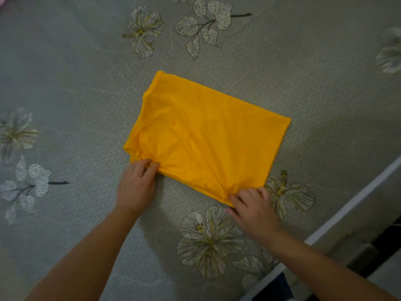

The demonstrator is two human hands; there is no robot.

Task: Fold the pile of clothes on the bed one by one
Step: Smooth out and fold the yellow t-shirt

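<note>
Garment [208, 135] lies on bed [86, 83], hands at its near edge.

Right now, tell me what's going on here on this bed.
A person is folding a yellow garment on a bed covered with a grey floral bedspread. The garment already lies in a rough rectangle. The left hand pinches its near left corner, and the right hand pinches its near right corner, bunching the fabric at each grip. No other clothes are in view.

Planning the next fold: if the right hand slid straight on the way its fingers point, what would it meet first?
The right hand already pinches the near corner of the folded yellow garment, so it would run straight onto that cloth, probably bunching it across the bedsheet.
</note>
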